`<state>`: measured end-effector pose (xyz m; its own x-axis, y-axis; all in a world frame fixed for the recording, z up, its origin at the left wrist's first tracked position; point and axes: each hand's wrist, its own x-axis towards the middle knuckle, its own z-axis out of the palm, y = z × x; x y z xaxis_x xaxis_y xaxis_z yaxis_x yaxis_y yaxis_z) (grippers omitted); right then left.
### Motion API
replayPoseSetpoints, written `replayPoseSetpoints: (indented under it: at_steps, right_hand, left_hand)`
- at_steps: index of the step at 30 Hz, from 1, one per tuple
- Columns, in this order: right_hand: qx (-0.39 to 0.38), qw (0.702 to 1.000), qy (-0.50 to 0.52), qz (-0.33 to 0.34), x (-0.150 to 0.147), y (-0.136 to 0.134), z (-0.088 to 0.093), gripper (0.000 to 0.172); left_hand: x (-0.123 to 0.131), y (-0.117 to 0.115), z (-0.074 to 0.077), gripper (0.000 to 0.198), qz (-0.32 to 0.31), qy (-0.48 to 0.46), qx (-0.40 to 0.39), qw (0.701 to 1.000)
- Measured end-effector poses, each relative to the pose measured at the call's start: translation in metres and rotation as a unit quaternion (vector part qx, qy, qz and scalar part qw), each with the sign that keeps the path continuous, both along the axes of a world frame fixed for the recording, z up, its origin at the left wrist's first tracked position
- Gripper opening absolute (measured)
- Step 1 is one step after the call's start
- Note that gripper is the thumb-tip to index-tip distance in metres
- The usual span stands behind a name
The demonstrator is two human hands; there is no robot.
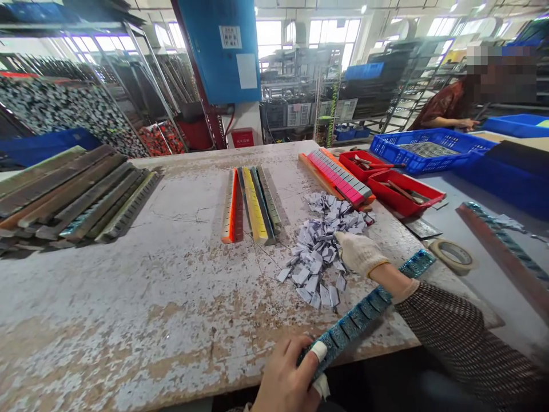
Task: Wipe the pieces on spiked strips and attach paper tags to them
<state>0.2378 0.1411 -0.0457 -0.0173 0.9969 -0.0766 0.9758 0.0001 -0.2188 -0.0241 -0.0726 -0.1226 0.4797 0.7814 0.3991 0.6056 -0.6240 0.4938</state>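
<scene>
Left hand (289, 375) grips the blue bar (358, 317) by its near end; long axis runs rightward and away beneath the right wrist (397, 283). Pale pieces (315, 252) lie heaped on the desk (193, 320), left of the nearer right hand (362, 253); finger closure cannot be determined.

Blue strip (358, 316), 5 o'clock: part hidden under right forearm (390, 279); near end covered by left hand (286, 375).
Left hand, 6 o'clock: wrist cut by bottom edge.
Right hand (360, 253), 4 o'clock: glove soft, can't tell if pinching a slip (316, 264).
Stacked bars (81, 191), 9 o'clock: cut by left edge.
Wall sheet (230, 37), 11 o'clock: print too small.
Co-worker (444, 106), 2 o'clock: head pixelated.
</scene>
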Motion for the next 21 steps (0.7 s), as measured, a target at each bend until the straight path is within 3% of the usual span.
replayPoseSetpoints:
  at_steps: [3, 6, 9, 13, 14, 15, 18, 21]
  right_hand:
    - [0.006, 0.998, 0.068, -0.008, 0.003, -0.005, 0.001, 0.038]
    - [0.017, 0.984, 0.175, -0.006, 0.01, -0.018, 0.007, 0.046]
    - [0.015, 0.951, 0.309, 0.009, 0.002, -0.046, 0.015, 0.037]
    - [-0.014, 0.889, 0.457, 0.03, -0.037, -0.106, 0.024, 0.035]
    - [-0.021, 0.865, 0.499, 0.036, -0.048, -0.121, 0.026, 0.039]
    - [-0.034, 0.821, 0.569, 0.028, -0.059, -0.134, 0.027, 0.042]
    - [-0.061, 0.748, 0.661, 0.004, -0.078, -0.161, 0.025, 0.047]
    - [-0.059, 0.74, 0.67, -0.011, -0.078, -0.172, 0.014, 0.047]
  left_hand:
    - [0.007, 0.001, -0.021, 0.064, 0.003, -0.032, 0.011, 0.999]
    - [0.005, 0.004, -0.019, 0.059, -0.023, -0.041, -0.057, 0.997]
    - [-0.003, 0.01, 0.009, 0.056, -0.039, -0.085, -0.135, 0.986]
    - [-0.003, 0.029, 0.061, 0.039, 0.042, -0.208, -0.253, 0.944]
    - [0.0, 0.034, 0.071, 0.033, 0.047, -0.252, -0.289, 0.922]
    - [0.003, 0.038, 0.079, 0.028, 0.037, -0.301, -0.321, 0.897]
    - [0.013, 0.044, 0.088, 0.025, -0.009, -0.422, -0.374, 0.826]
    - [0.016, 0.04, 0.082, 0.034, -0.006, -0.456, -0.387, 0.801]
